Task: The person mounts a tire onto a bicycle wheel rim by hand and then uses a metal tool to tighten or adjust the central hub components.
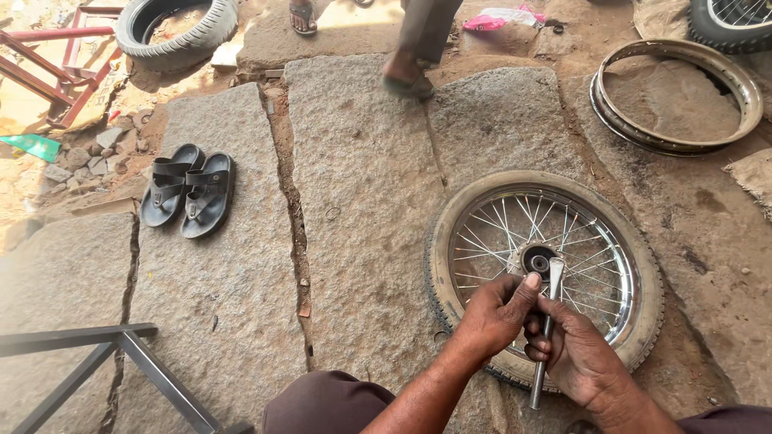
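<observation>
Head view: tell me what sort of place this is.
Probably an open-air roadside tyre or wheel repair spot. A spoked wheel lies flat on stone slabs, a bare metal rim and a loose tyre lie nearby, on dusty ground.

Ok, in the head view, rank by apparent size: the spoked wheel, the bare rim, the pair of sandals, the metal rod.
1. spoked wheel, nearest the camera
2. bare rim, farther off, so true size may match
3. pair of sandals
4. metal rod, held in the right hand
</observation>
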